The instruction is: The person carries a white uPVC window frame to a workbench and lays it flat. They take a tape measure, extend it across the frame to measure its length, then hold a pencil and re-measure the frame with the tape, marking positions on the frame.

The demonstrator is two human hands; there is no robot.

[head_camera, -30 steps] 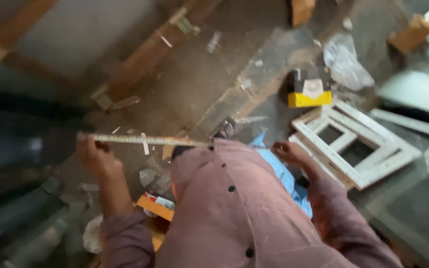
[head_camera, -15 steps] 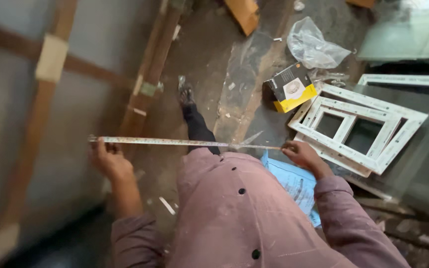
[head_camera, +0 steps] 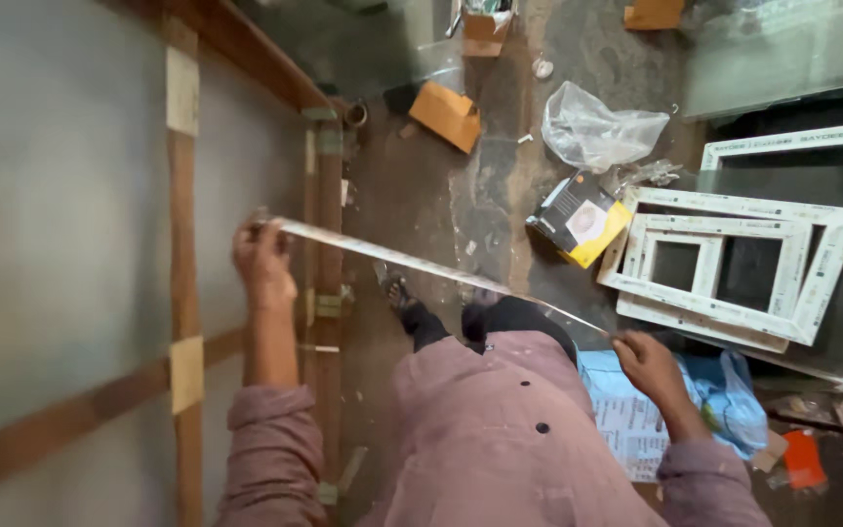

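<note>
In the head view, the left hand (head_camera: 263,256) sits at centre left of the frame, its grip closed around one end of a long thin strip (head_camera: 431,266), pale and tape-like, by the wooden frame (head_camera: 183,293) of a grey panel (head_camera: 51,224). The strip runs slanting down to the right hand (head_camera: 648,363) at lower centre right, whose grip pinches the other end. Below the strip are the person's mauve shirt (head_camera: 500,429) and dark trousers. On the dirty floor (head_camera: 421,195), right of centre, lie a yellow and black box (head_camera: 580,219), a clear plastic bag (head_camera: 597,129) and stacked white window frames (head_camera: 734,263); printed paper (head_camera: 626,420) lies near the right hand.
</note>
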